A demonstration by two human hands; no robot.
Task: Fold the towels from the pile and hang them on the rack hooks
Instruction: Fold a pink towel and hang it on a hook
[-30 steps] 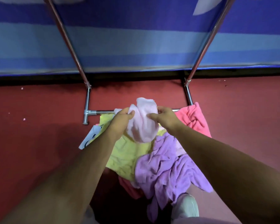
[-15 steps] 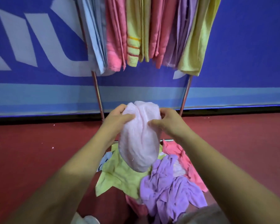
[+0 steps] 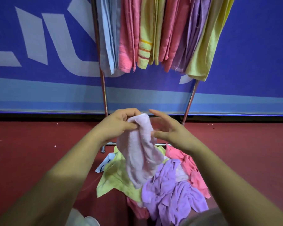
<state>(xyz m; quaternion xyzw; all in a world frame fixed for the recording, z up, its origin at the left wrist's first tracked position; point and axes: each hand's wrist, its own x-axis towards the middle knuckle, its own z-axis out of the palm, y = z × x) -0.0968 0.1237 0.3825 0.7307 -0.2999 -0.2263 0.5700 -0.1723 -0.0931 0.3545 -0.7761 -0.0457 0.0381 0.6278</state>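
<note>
Towel (image 3: pixel 140 152) pinched at top in my left hand (image 3: pixel 118 125); my right hand (image 3: pixel 168 130) open, thumb touching it, above pile (image 3: pixel 173 191).

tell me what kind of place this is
Probably an indoor sports hall or court: a red floor, a blue banner with big pale letters along the wall, and a metal rack hung with towels above a pile.
</note>
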